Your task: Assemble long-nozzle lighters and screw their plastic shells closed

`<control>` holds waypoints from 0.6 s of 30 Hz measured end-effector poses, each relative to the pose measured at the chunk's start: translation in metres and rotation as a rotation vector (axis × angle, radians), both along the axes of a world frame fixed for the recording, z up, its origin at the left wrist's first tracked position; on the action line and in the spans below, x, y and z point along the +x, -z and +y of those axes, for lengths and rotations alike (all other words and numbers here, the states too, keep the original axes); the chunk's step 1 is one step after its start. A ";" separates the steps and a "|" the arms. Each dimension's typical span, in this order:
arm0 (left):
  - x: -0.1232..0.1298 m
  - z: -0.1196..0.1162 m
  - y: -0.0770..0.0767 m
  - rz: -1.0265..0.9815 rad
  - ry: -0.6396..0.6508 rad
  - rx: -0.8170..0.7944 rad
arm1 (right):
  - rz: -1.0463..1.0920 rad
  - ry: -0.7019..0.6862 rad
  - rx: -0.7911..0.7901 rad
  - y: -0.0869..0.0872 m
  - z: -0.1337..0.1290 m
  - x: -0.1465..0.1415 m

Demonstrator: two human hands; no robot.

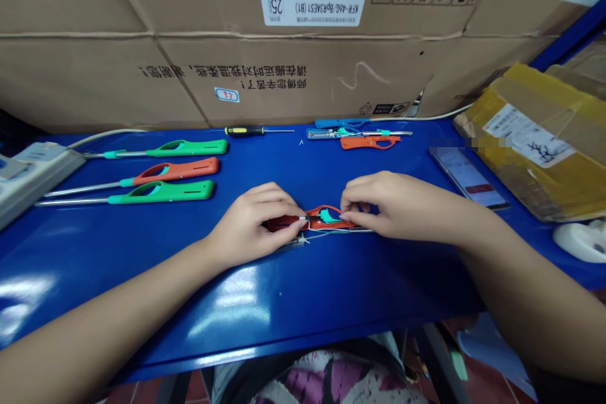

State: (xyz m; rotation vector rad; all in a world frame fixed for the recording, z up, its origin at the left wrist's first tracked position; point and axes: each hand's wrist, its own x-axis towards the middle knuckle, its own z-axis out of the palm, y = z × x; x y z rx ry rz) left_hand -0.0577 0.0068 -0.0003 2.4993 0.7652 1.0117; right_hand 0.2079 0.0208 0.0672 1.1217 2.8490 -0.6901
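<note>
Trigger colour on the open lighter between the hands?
The trigger is turquoise; shows best in the head view, the only one.

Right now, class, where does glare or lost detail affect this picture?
Head view: glare on the blue tabletop, left and front; head view: blocky pixelation across the far end of the smartphone and part of the yellow-taped box; head view: inner details of the orange lighter too small to trace.

Head view: forward, down, over blue table (379,290).

Left hand (258,221) pinches 1 white piece (303,219) (orange casing (324,225) below).
</note>
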 end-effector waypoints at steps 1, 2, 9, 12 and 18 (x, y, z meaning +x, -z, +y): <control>0.000 0.000 0.000 -0.002 0.000 0.003 | 0.007 0.010 0.017 0.002 0.001 -0.001; -0.001 0.000 0.000 -0.002 0.001 0.005 | 0.007 0.012 0.026 0.004 0.002 -0.002; -0.001 0.000 -0.001 -0.005 0.028 0.030 | -0.034 -0.034 0.046 0.015 0.001 -0.010; 0.000 0.000 -0.001 -0.029 0.021 0.028 | 0.018 -0.042 0.088 0.011 0.001 -0.007; -0.001 0.001 -0.001 -0.076 -0.018 0.004 | 0.089 -0.134 0.151 0.001 0.002 -0.002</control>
